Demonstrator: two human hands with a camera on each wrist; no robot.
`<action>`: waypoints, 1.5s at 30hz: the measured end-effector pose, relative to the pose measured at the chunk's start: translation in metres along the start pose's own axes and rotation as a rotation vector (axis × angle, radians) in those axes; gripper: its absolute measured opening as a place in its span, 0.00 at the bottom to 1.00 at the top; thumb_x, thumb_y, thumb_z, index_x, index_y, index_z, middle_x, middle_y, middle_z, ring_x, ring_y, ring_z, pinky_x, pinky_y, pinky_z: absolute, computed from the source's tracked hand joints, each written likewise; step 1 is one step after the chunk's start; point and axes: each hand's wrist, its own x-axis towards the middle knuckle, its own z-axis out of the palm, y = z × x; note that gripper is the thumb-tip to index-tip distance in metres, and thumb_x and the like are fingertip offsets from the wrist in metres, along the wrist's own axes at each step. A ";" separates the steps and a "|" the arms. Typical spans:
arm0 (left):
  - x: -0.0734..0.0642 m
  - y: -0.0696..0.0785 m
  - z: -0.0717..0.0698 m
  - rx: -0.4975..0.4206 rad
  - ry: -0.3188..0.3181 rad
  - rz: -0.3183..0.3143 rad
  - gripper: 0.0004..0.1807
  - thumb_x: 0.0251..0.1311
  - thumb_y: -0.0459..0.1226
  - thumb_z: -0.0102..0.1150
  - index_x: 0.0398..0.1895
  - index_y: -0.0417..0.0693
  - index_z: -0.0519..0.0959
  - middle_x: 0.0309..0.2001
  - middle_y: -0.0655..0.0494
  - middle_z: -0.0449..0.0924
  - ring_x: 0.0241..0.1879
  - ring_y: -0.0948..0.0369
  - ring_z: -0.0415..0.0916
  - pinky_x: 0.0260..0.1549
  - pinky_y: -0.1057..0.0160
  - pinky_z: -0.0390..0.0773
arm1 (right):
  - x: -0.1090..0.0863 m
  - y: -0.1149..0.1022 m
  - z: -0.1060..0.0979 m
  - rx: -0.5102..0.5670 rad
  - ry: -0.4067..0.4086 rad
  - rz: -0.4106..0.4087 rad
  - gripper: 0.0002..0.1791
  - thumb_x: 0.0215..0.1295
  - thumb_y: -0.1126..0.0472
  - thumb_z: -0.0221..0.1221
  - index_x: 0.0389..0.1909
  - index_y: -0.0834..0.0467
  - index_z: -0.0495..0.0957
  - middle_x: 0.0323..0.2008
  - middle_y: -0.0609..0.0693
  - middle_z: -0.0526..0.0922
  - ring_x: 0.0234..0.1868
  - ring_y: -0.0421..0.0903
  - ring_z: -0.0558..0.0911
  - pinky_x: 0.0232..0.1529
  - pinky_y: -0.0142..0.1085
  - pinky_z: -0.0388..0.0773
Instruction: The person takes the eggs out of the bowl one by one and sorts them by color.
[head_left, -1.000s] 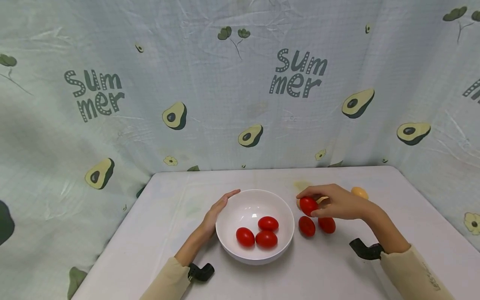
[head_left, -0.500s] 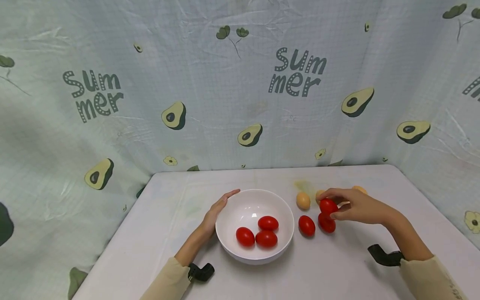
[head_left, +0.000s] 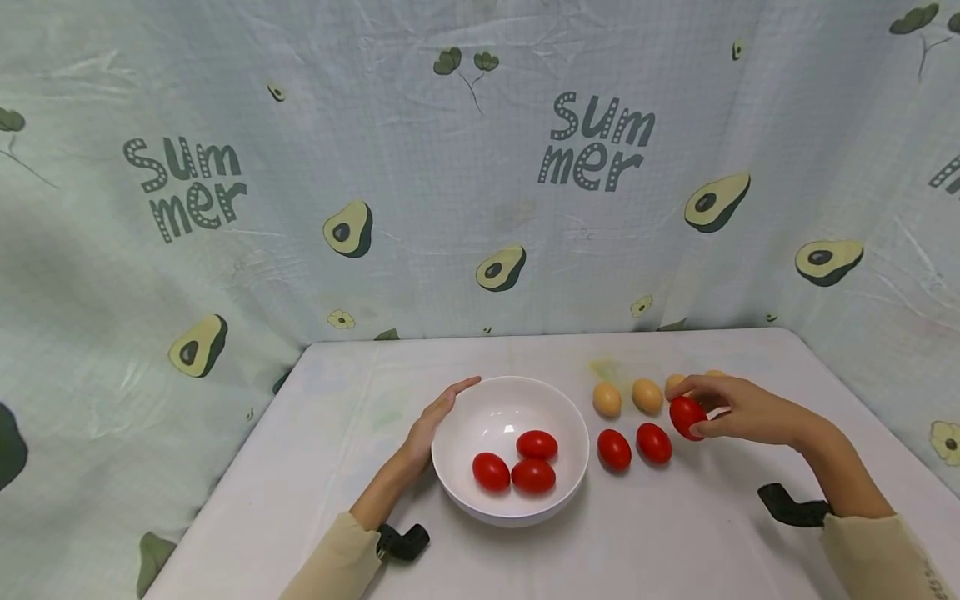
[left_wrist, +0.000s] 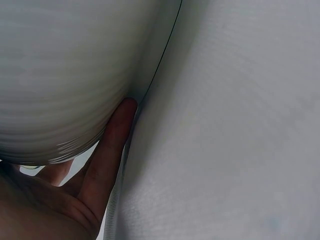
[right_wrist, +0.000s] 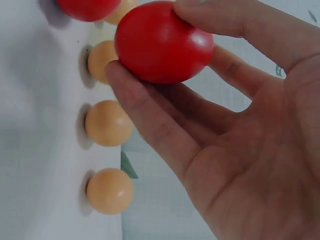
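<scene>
A white bowl [head_left: 450, 450] stands on the table with three red eggs [head_left: 533, 477] inside. My left hand [head_left: 429, 427] rests along the bowl's left side, its fingers extended; in the left wrist view one straight finger [left_wrist: 115, 135] touches the outer wall. To the right, my right hand [head_left: 738, 408] pinches another red egg [right_wrist: 162, 42] between thumb and fingertips. Two more red eggs, one nearer the bowl [head_left: 614, 451] and one [head_left: 654, 443] beside it, lie left of that hand. Whether the held egg touches the table is unclear.
Several tan eggs, among them one at the left end [head_left: 607, 399] and its neighbour [head_left: 647, 396], form a row behind the red ones. Behind the white table [head_left: 375, 367] hangs a printed curtain [head_left: 420, 167]. Each wrist carries a black mount [head_left: 793, 506].
My right hand has moved to the right with the red egg, past the two loose red eggs. Tan eggs it covered now show. The left hand and bowl stay put.
</scene>
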 end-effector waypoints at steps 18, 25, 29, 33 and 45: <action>-0.002 0.001 -0.001 0.013 0.013 -0.005 0.31 0.83 0.51 0.24 0.81 0.54 0.61 0.81 0.52 0.58 0.80 0.49 0.57 0.67 0.74 0.70 | 0.000 0.024 0.004 0.031 -0.087 0.174 0.29 0.62 0.59 0.67 0.63 0.62 0.72 0.53 0.57 0.80 0.53 0.51 0.78 0.47 0.42 0.84; -0.002 0.000 -0.001 0.008 0.025 -0.008 0.31 0.83 0.51 0.24 0.80 0.53 0.61 0.81 0.53 0.59 0.80 0.51 0.57 0.68 0.74 0.69 | 0.003 0.029 0.008 0.074 -0.100 0.193 0.28 0.61 0.60 0.67 0.59 0.65 0.71 0.50 0.56 0.79 0.50 0.50 0.77 0.43 0.37 0.85; -0.001 -0.001 0.000 -0.001 0.021 -0.007 0.31 0.83 0.51 0.24 0.80 0.53 0.61 0.81 0.53 0.58 0.80 0.51 0.57 0.66 0.77 0.69 | 0.004 0.031 0.009 0.080 -0.102 0.212 0.27 0.62 0.60 0.67 0.59 0.65 0.72 0.49 0.55 0.80 0.49 0.50 0.77 0.43 0.37 0.86; -0.001 0.000 0.001 -0.004 0.020 -0.016 0.30 0.83 0.51 0.24 0.80 0.55 0.61 0.81 0.55 0.59 0.80 0.53 0.57 0.65 0.78 0.69 | 0.003 0.031 0.007 0.069 -0.100 0.224 0.28 0.63 0.58 0.67 0.60 0.66 0.72 0.49 0.55 0.80 0.49 0.50 0.78 0.43 0.37 0.86; 0.000 -0.001 0.000 -0.005 0.024 -0.020 0.30 0.83 0.51 0.25 0.80 0.56 0.62 0.81 0.56 0.59 0.80 0.52 0.57 0.64 0.78 0.70 | 0.002 0.032 0.005 0.082 -0.126 0.227 0.33 0.63 0.60 0.66 0.67 0.68 0.69 0.53 0.58 0.79 0.49 0.49 0.78 0.45 0.41 0.86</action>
